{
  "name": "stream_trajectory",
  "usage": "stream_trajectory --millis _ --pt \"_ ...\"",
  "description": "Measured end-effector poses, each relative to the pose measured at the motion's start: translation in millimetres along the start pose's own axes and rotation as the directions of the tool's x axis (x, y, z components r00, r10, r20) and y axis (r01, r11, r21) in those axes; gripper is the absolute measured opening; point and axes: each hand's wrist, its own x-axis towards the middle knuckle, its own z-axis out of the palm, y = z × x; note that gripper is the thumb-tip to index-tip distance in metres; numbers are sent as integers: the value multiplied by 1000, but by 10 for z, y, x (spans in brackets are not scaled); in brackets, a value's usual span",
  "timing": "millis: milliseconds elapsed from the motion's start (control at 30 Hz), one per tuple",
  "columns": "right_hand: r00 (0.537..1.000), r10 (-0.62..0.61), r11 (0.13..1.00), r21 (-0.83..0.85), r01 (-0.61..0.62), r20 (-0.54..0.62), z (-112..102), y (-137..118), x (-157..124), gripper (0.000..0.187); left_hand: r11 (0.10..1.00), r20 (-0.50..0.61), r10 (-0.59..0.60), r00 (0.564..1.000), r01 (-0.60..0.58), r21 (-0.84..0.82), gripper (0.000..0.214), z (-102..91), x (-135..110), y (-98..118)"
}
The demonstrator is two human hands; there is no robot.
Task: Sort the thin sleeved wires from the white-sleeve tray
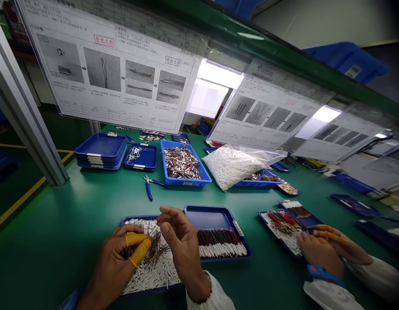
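Observation:
My left hand point(120, 254), with yellow finger cots on its thumb and forefinger, grips a bundle of thin red, green and black wires point(154, 252). Beside it my right hand point(183, 245) is raised, thumb and fingertips brought close together at the end of a thin dark wire. Both hands are over a blue tray point(148, 289) heaped with short white tubes point(157, 273). Touching its right side, another blue tray point(209, 212) holds a neat row of wires with white sleeves point(222, 247); my right hand hides its left part.
Beyond are blue-handled cutters point(149, 189), a bin of wire pieces point(182, 161), a bag of white tubes point(232, 165), a small tray point(148, 157) and stacked trays point(101, 148). At right, a co-worker's hands point(325, 247) work over a tray point(283, 232). Instruction sheets point(122, 64) hang above.

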Motion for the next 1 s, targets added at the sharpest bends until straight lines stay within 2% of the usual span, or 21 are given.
stream_trajectory --millis 100,267,333,400,467,500,600,667,700,767,1000 --pt "1000 9 999 -31 -9 16 -3 -22 2 20 996 -20 62 998 -61 60 14 14 -2 30" --pt "997 55 998 -38 -56 -50 -82 -43 48 28 969 -5 178 984 -174 175 14 18 -1 31" --pt "989 41 997 -64 -50 -139 -185 -39 107 28 967 -42 171 984 -160 198 13 13 9 -20" --pt "985 -5 979 -202 -30 -174 -328 -20 177 25 975 -88 118 989 -99 197 13 1 23 -86" --pt "998 -37 893 -449 6 -59 -473 26 239 19 982 -117 56 992 -34 183 15 -16 36 -142" --pt "999 -31 815 -578 45 34 -530 59 262 15 984 -122 34 992 -12 178 15 -23 42 -160" --pt "970 58 469 -864 183 237 -592 178 294 15 985 -143 20 990 5 174 15 -36 53 -177" --pt "956 115 263 -936 233 271 -560 244 297 20 984 -149 31 988 -4 180 14 -33 54 -172" --pt "952 133 202 -948 245 275 -537 266 297 22 983 -150 37 988 -9 185 14 -30 54 -170" --pt "947 153 156 -953 259 282 -502 286 295 24 981 -146 43 988 -14 191 13 -21 53 -171" --pt "932 188 146 -947 287 311 -520 281 288 17 981 -152 43 988 -12 195 13 -6 38 -201"
